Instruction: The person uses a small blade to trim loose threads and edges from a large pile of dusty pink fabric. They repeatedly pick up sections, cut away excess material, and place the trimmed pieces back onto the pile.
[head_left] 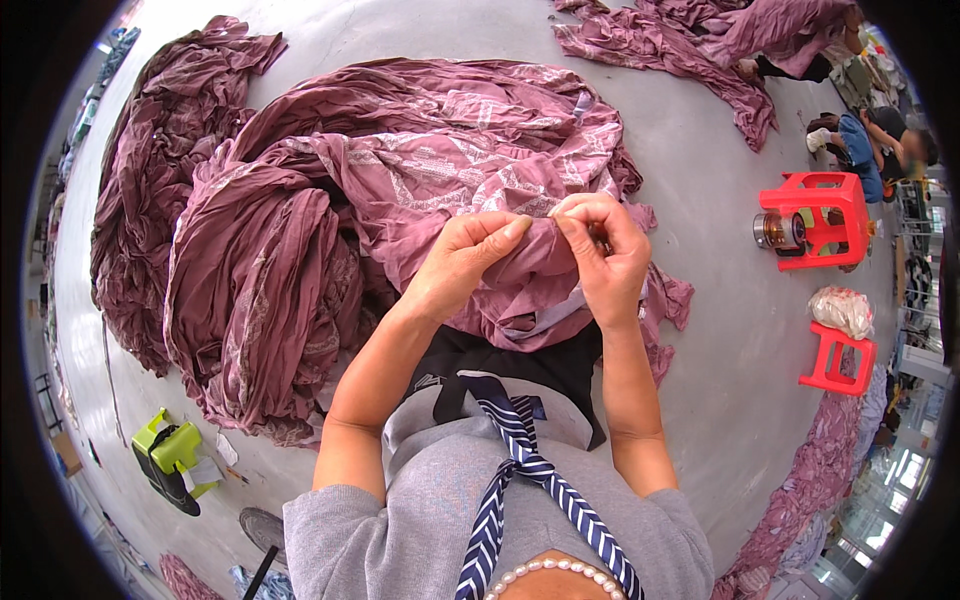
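A large heap of mauve fabric (430, 170) with pale woven patterning spreads before me and over my lap. My left hand (470, 250) pinches the cloth between thumb and fingers near its upper fold. Close beside it, my right hand (603, 245) grips the same fabric, fingers curled and thumb pressed in. Only a short stretch of cloth lies between the two hands. Whether something small is pinched in the right fingers cannot be made out.
Another bunched mauve pile (165, 190) lies at the left. Two red stools (850, 215) stand at the right, with a clear jar (778, 232) and a plastic bag (842, 311) by them. A green stool (172, 447) is lower left. People sit at the far right.
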